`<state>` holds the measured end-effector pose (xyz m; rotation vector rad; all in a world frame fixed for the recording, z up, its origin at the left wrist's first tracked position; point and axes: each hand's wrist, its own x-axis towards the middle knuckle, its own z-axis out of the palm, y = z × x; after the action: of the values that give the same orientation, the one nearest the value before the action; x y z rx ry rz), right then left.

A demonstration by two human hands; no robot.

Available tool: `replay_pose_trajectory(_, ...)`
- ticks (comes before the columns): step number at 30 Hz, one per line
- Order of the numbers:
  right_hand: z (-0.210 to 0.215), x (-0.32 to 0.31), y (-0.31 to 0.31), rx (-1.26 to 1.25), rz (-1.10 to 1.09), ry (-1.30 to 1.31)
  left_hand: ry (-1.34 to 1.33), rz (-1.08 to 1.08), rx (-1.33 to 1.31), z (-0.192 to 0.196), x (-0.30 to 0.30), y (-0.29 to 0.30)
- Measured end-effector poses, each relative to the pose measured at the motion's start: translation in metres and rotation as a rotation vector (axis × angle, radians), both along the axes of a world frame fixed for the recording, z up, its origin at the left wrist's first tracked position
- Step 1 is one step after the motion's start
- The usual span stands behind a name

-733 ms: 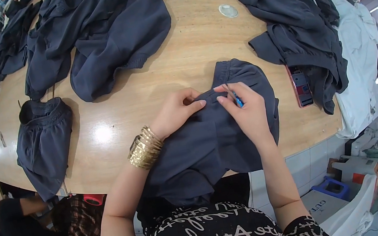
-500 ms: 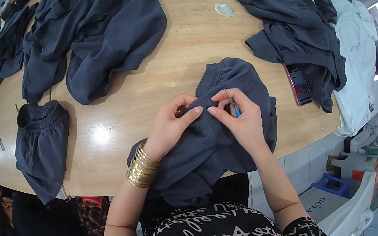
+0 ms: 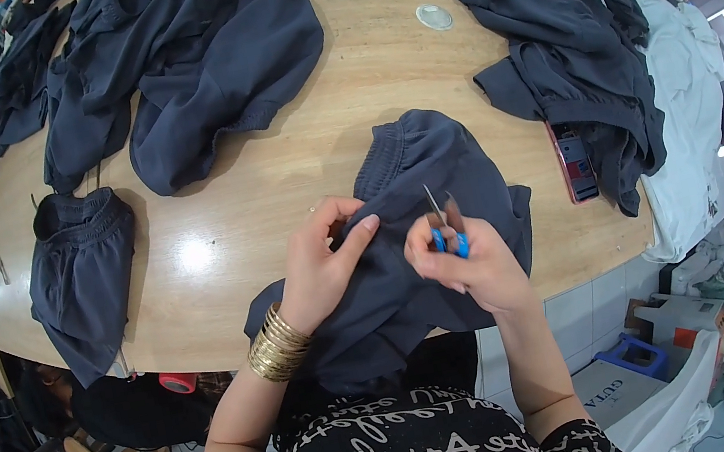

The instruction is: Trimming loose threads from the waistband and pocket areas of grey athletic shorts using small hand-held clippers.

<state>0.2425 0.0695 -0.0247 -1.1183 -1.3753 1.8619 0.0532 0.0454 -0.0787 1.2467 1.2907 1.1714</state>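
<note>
A dark navy garment point(image 3: 441, 149) with a gathered elastic band point(image 3: 381, 160) lies at the table's near edge, partly hanging over my lap. My left hand point(image 3: 315, 258) pinches a fold of it just below the band, thumb on top. Gold bangles circle that wrist. Small scissors point(image 3: 447, 230) with blue handles are gripped in my right hand point(image 3: 482, 263), above the cloth. Their blades point away from me and stand apart, not touching the fabric.
Another banded navy garment point(image 3: 83, 265) rests on the left of the table point(image 3: 201, 303). Larger navy garments point(image 3: 229, 75) lie at the far left, more point(image 3: 558, 46) at the right. A phone point(image 3: 575, 164) is partly under the right pile. White cloth point(image 3: 680, 131) hangs beside it.
My right hand has drawn back from the fold toward me, and the scissors in it have turned upright with blades spread. The left hand keeps its pinch, slightly shifted left. A stool at lower left is now uncovered.
</note>
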Motion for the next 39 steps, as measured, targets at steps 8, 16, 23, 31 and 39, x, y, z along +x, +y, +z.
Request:
replay_pose_trajectory(8, -0.001, 0.004, 0.000, 0.714, -0.181, -0.557, -0.353, -0.082, -0.251, 0.005, 0.000, -0.005)
replay_pose_trajectory(16, 0.007, 0.015, 0.005, 1.090, -0.010, -0.832, -0.551, -0.203, -0.384, 0.020, -0.003, -0.005)
replay_pose_trajectory(23, 0.011, 0.015, 0.008, 1.246, 0.039, -0.899, -0.544, -0.235, -0.386, 0.022, -0.002, -0.004)
replay_pose_trajectory(31, 0.016, 0.015, 0.010, 1.258, 0.054, -0.881, -0.516, -0.232, -0.359, 0.021, -0.001, -0.005)
replay_pose_trajectory(39, 0.010, 0.019, 0.012, 1.152, 0.030, -0.801, -0.504, -0.213, -0.351, 0.022, -0.002, -0.007)
